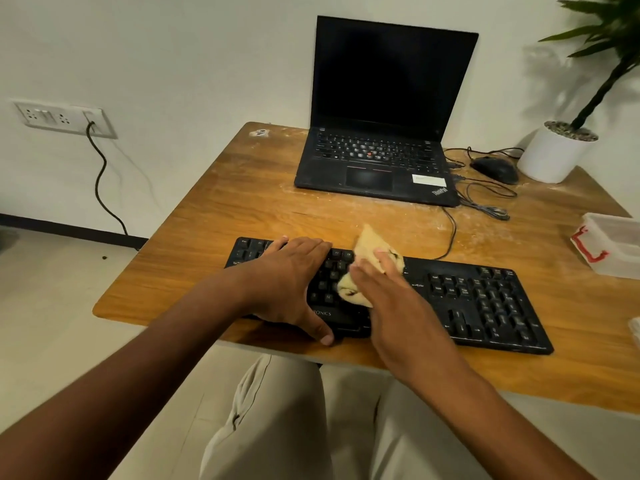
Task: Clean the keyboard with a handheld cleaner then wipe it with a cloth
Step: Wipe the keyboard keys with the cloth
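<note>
2 hands [346,289] busy: your left hand [294,282] flat, pinning keyboard [485,299] on worktop [242,209]; right hand [388,289] presses cloth [367,251] onto middle keys, fingers fairly straight. Risk: hard rubbing snags keycaps; keyboard near your worktop edge, could slide off.

Both forearms are bare from the lower edge of the frame up to the wrists, with no sleeve, watch, band or ring showing on either. The left hand [294,282] and the right hand [391,296] are ungloved, and the nails that show are short and unpainted. At the bottom centre of the frame the person's legs [294,420] are clothed in light beige trousers of a plain woven fabric, with soft creases and a seam or pocket edge running down the left thigh.
</note>
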The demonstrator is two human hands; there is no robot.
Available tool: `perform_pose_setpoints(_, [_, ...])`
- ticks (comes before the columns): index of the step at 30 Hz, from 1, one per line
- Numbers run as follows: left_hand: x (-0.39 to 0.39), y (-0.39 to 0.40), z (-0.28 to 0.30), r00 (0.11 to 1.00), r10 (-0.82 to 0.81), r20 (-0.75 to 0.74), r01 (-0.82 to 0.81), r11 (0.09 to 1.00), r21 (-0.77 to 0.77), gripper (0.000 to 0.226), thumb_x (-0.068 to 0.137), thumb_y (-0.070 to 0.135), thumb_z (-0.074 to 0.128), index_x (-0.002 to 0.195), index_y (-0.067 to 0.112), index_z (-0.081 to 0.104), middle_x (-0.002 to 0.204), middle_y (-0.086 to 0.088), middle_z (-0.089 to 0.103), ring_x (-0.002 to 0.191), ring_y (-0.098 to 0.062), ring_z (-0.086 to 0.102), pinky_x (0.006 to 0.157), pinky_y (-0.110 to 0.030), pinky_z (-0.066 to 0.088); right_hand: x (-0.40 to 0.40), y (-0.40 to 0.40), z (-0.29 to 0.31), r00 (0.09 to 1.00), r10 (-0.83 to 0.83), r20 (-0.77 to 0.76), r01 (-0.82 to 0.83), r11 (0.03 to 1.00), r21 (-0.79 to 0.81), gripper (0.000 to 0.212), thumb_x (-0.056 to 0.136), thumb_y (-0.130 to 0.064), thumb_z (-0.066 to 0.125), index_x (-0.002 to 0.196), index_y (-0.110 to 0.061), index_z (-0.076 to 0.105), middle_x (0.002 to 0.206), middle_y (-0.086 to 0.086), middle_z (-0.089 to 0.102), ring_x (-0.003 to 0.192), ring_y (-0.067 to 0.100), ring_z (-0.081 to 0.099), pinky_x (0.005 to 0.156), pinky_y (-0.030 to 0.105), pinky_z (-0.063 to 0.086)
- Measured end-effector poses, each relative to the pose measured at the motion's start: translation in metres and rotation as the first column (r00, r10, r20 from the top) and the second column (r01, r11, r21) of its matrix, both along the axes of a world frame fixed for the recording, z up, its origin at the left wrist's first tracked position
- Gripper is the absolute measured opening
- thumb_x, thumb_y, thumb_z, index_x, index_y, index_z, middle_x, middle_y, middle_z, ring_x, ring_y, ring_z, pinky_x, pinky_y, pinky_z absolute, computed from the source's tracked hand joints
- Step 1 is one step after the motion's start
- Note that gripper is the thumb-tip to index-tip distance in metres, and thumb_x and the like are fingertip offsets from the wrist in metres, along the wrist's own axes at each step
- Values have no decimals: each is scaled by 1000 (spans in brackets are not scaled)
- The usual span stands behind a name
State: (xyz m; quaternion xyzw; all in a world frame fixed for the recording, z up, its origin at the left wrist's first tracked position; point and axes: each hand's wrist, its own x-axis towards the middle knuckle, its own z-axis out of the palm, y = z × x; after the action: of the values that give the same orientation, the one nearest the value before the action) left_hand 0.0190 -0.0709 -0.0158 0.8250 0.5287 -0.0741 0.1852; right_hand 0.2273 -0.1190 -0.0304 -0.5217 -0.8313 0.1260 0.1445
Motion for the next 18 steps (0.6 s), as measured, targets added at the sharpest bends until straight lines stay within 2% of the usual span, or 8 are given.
perform_pose_setpoints(2, [0,1,0,1000,-3,2,3,1000,-2,144,61,82,73,162,23,-11,170,5,-2,155,-14,-7,122,-41,-18,21,4,0,996,-89,24,88,996,18,74,97,10,43,160,-26,28,166,-13,18,147,-2,-12,121,28,9])
perform_pose_setpoints(4, [0,0,1,1000,-3,-5,3,1000,-2,144,61,82,74,162,22,-10,170,5,-2,156,-15,-6,124,-43,-16,27,19,0,985,-164,45,163,986,36,73,95,12,40,159,-22,32,166,-7,23,154,8,-4,124,35,14])
perform_pose_setpoints(7, [2,1,2,1000,0,-9,0,1000,-2,145,60,81,76,162,22,-9,170,5,0,156,-15,-5,124,-45,-14,8,37,2,981,-193,18,192,981,35,72,93,13,40,158,-17,33,167,-1,25,157,17,1,124,36,14])
perform_pose_setpoints(10, [1,2,0,1000,6,-5,-6,1000,6,146,58,83,76,162,24,-8,170,5,2,156,-14,-4,124,-43,-14,-14,25,3,999,-32,-36,33,999,18,63,99,5,39,158,-16,33,167,0,23,156,15,-2,123,34,14])
perform_pose_setpoints(12, [0,3,-1,1000,7,-6,-7,1000,2,147,57,85,75,162,25,-8,170,6,0,156,-13,-5,124,-42,-14,-9,8,2,998,56,-24,-56,998,1,64,101,3,38,160,-20,29,168,-10,14,153,5,-12,122,29,9])
perform_pose_setpoints(14, [0,3,-2,1000,4,-8,-4,1000,-3,147,57,85,75,162,25,-9,170,6,0,156,-14,-5,124,-44,-14,11,-3,2,1000,19,-6,-19,999,-26,73,98,9,42,159,-28,28,159,-27,5,147,-6,-19,123,29,11])
perform_pose_setpoints(15, [0,4,-2,1000,5,-3,-5,1000,-2,147,57,84,75,162,25,-9,170,6,1,156,-14,-4,124,-45,-13,21,-3,3,1000,-24,-3,24,999,-24,75,97,11,44,158,-30,31,156,-28,4,146,-7,-17,124,30,12])
perform_pose_setpoints(18, [0,3,0,1000,10,7,-10,1000,-7,146,57,81,78,162,25,-7,170,6,3,156,-15,-3,125,-45,-13,42,14,0,990,-141,25,141,990,20,73,95,14,45,156,-25,37,162,-15,18,152,3,-5,123,36,15])
